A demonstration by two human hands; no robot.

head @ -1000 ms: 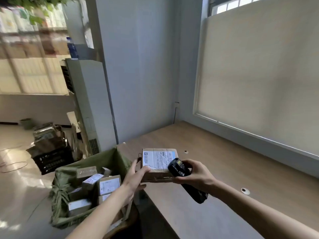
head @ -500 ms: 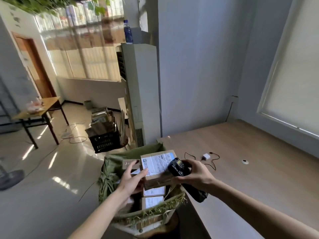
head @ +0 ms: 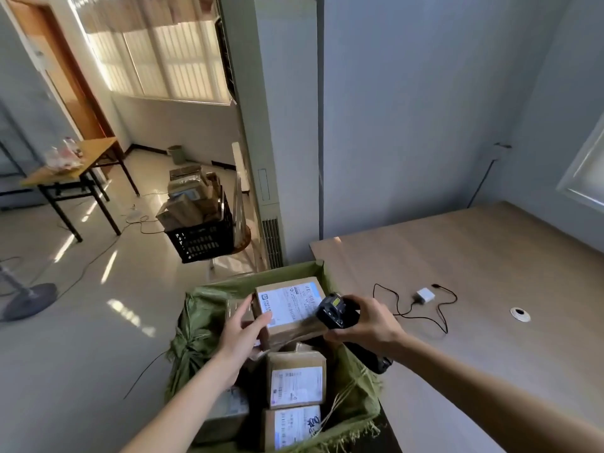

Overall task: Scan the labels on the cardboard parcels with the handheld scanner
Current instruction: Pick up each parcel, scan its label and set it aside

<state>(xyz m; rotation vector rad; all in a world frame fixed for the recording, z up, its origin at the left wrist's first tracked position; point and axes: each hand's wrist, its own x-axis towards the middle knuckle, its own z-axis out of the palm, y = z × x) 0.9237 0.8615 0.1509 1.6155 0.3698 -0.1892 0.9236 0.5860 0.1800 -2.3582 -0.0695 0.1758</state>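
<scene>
My left hand (head: 243, 331) holds a small cardboard parcel (head: 291, 308) by its left side, label up, above the green woven sack (head: 202, 322). My right hand (head: 369, 322) grips a black handheld scanner (head: 336, 312), its head right at the parcel's right edge. Several more labelled cardboard parcels lie in the sack, among them one (head: 295, 379) and another (head: 292, 426) below the held parcel.
A wooden table (head: 474, 273) stretches to the right, with a white charger and black cable (head: 425, 295) on it. On the floor at the left stand a black crate of packages (head: 199, 230), a small desk (head: 72, 171) and a fan base (head: 27, 300).
The view has swung left and down. The held parcel and scanner moved from over the table edge to above the sack. Both hands keep their hold.
</scene>
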